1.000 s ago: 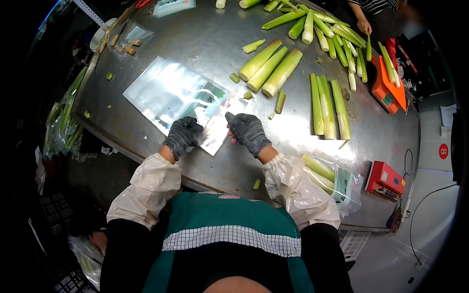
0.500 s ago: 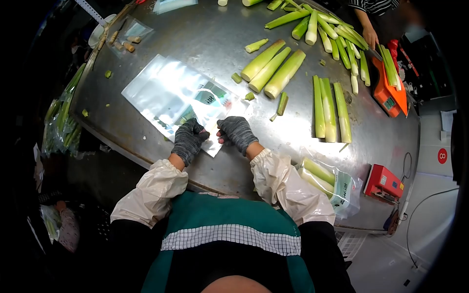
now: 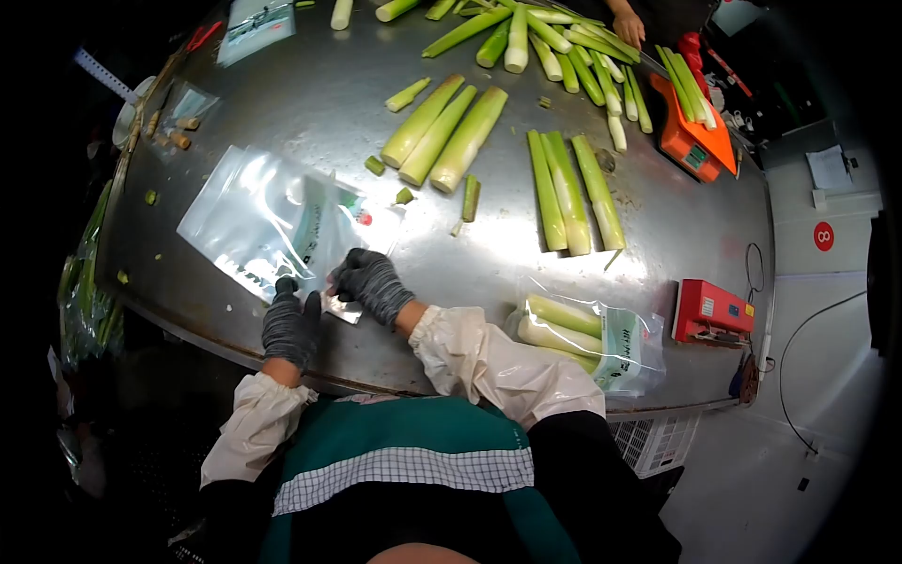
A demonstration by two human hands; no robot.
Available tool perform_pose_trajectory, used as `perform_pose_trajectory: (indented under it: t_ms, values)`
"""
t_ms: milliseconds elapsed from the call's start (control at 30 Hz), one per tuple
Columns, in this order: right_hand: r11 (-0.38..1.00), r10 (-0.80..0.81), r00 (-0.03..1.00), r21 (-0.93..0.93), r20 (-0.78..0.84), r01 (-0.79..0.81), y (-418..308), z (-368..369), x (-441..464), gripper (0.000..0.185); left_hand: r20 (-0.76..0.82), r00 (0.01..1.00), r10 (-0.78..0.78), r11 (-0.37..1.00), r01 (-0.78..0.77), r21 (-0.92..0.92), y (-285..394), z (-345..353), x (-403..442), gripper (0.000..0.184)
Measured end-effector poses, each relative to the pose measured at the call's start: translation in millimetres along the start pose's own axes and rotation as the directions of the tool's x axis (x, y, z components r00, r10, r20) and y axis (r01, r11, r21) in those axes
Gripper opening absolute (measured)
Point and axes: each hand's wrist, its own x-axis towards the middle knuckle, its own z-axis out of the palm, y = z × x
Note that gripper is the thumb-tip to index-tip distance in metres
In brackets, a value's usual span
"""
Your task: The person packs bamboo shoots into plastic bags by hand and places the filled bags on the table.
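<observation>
A stack of clear plastic bags (image 3: 235, 202) with green print lies flat on the steel table before me. My right hand (image 3: 374, 284), in a grey knit glove, pinches the near edge of a printed bag, its fingers curled. At the stack's near corner is my left hand (image 3: 291, 324), also gloved, with thumb and forefinger apart and nothing visibly gripped. Beyond the bags lie three thick peeled stalks (image 3: 437, 146), apparently water bamboo. Another group of stalks (image 3: 567, 197) stands further right. By my right forearm rests a filled bag (image 3: 615, 348) with stalks inside.
A red sealing machine (image 3: 714, 313) sits at the table's right edge. An orange scale (image 3: 691, 141) carries stalks. Behind is a heap of stalks (image 3: 564, 52), with a co-worker's hand (image 3: 628, 28) near it. Another bag stack (image 3: 256, 30) lies at the far left.
My view has shifted, so the table contents appear further left. My left hand has drawn back from my right, its fingers now spread. The right stays at the bag edge.
</observation>
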Motion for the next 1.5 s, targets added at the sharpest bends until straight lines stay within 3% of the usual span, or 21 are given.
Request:
perform_pose_trajectory:
  t_ms: [67, 100, 167, 233, 300, 367, 433, 500, 533, 567, 600, 633, 667, 767, 800, 933, 1033, 1167, 1300, 1367, 1500]
  values:
    - [0.995, -0.026, 0.999, -0.1, 0.03, 0.029, 0, 10, -6, 0.006, 0.14, 0.977, -0.16, 0.85, 0.208, -0.484, -29, 5, 2, 0.029]
    - [0.99, -0.02, 0.999, -0.141, 0.028, 0.024, -5, 9, -12, 0.006, 0.352, 0.901, -0.252, 0.5, 0.433, -0.75, -30, 4, 3, 0.027]
    - [0.997, 0.054, 0.996, -0.055, 0.071, -0.05, -16, 11, -20, 0.009, 0.202, 0.972, -0.123, 0.618, 0.234, -0.75, -56, 16, 13, 0.023]
    - [0.979, 0.054, 0.998, -0.201, 0.036, -0.046, -17, 5, -24, 0.006, -0.264, 0.961, -0.076, 0.806, -0.097, -0.584, -72, 34, 23, 0.009]
    - [0.973, 0.044, 0.999, -0.228, 0.013, -0.04, -20, 0, -26, 0.008, -0.216, 0.964, -0.156, 0.747, -0.028, -0.664, -66, 34, 24, 0.011]
    - [0.79, 0.163, 0.966, -0.614, 0.2, -0.007, -49, -10, -41, 0.018, -0.237, 0.952, -0.193, 0.715, -0.029, -0.698, -17, 1, 8, 0.012]
    - [0.476, -0.031, 0.921, -0.805, 0.388, 0.355, -84, -56, -56, 0.032, -0.128, 0.963, -0.236, 0.732, 0.09, -0.675, -25, -9, 19, 0.011]
    - [0.464, 0.083, 0.913, -0.826, 0.4, 0.32, -99, -74, -55, 0.03, -0.273, 0.947, -0.168, 0.678, -0.09, -0.729, -43, -8, 26, 0.008]
    - [0.263, -0.24, 0.966, -0.951, 0.099, 0.163, -103, -108, -47, 0.04, -0.375, 0.924, -0.081, 0.72, -0.206, -0.663, -54, -8, 31, 0.006]
    - [0.133, -0.582, 0.8, -0.987, -0.148, -0.086, -118, -145, -44, 0.05, -0.469, 0.883, 0.007, 0.75, -0.315, -0.582, -65, -8, 36, 0.005]
    - [0.203, -0.29, 0.772, -0.825, -0.565, -0.527, -173, -193, -41, 0.069, -0.584, 0.805, 0.107, 0.91, -0.316, -0.269, -34, -31, 22, 0.004]
    - [0.183, -0.482, 0.719, -0.86, -0.5, -0.475, -155, -206, -33, 0.076, -0.641, 0.725, 0.25, 0.962, -0.264, 0.076, -16, -43, 17, 0.003]
    - [-0.005, -0.61, 0.7, -0.883, -0.37, -0.47, -145, -239, -31, 0.088, -0.693, 0.668, 0.27, 0.944, -0.326, 0.053, -17, -42, 20, 0.004]
    - [0.054, -0.326, 0.722, -0.774, -0.61, -0.63, -158, -248, -18, 0.085, -0.648, 0.581, 0.492, 0.845, -0.142, 0.515, -9, -68, 14, 0.007]
    - [0.002, -0.271, 0.715, -0.743, -0.645, -0.669, -157, -244, -3, 0.094, -0.748, 0.602, 0.279, 0.96, -0.157, 0.232, 31, -81, 2, 0.008]
    - [0.122, -0.316, 0.576, -0.634, -0.754, -0.763, -167, -240, 16, 0.093, -0.643, 0.509, 0.572, 0.815, -0.267, 0.514, 40, -65, 13, 0.006]
    - [0.214, -0.415, 0.556, -0.671, -0.72, -0.71, -149, -276, 41, 0.063, -0.561, 0.664, 0.495, 0.862, -0.294, 0.413, 61, -59, 8, 0.015]
    - [0.306, -0.379, 0.748, -0.837, -0.544, -0.454, -158, -304, 38, 0.043, -0.506, 0.737, 0.448, 0.883, -0.275, 0.381, 75, -54, 15, 0.013]
    - [0.925, -0.319, 0.904, -0.3, -0.286, 0.232, -205, -242, -29, 0.023, -0.489, 0.747, 0.449, 0.879, -0.273, 0.391, 82, -58, 21, 0.013]
    - [0.792, -0.516, 0.844, 0.296, -0.144, 0.534, -223, -183, -79, 0.026, -0.454, 0.768, 0.45, 0.876, -0.282, 0.391, 93, -58, 20, 0.013]
    - [0.633, -0.579, 0.813, 0.59, -0.069, 0.501, -210, -144, -92, 0.03, -0.388, 0.828, 0.404, 0.882, -0.241, 0.406, 113, -53, 13, 0.016]
